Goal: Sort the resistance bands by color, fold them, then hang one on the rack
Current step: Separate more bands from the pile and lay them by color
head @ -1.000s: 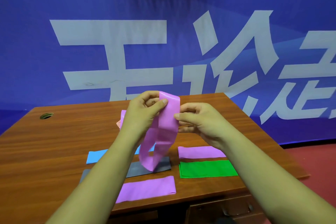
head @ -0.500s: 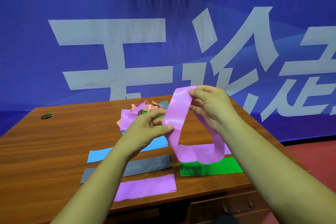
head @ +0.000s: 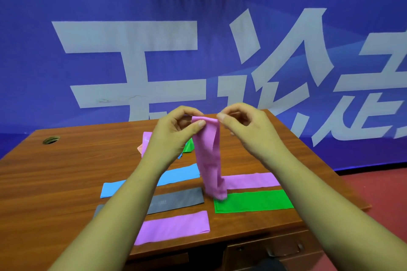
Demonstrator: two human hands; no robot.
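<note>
Pink rubber hangs doubled from both hands above the desk: the held pink band (head: 211,158) is pinched at its top fold, the left hand (head: 174,136) clamping one corner between thumb and forefinger, the right hand (head: 244,130) nipping the other corner with its fingertips. The band drops straight down between the two wrists, and its lower end hovers over the inner end of the green band (head: 253,201).

Flat on the wooden desk (head: 55,171) lie the sorted strips: another pink band (head: 251,180) just behind the green one, a blue band (head: 176,177), a grey band (head: 178,200) and a near pink band (head: 176,225) to the left, partly crossed by the left forearm. Behind the left hand sits a loose heap of unsorted bands (head: 146,142). A blue banner (head: 198,39) fills the background.
</note>
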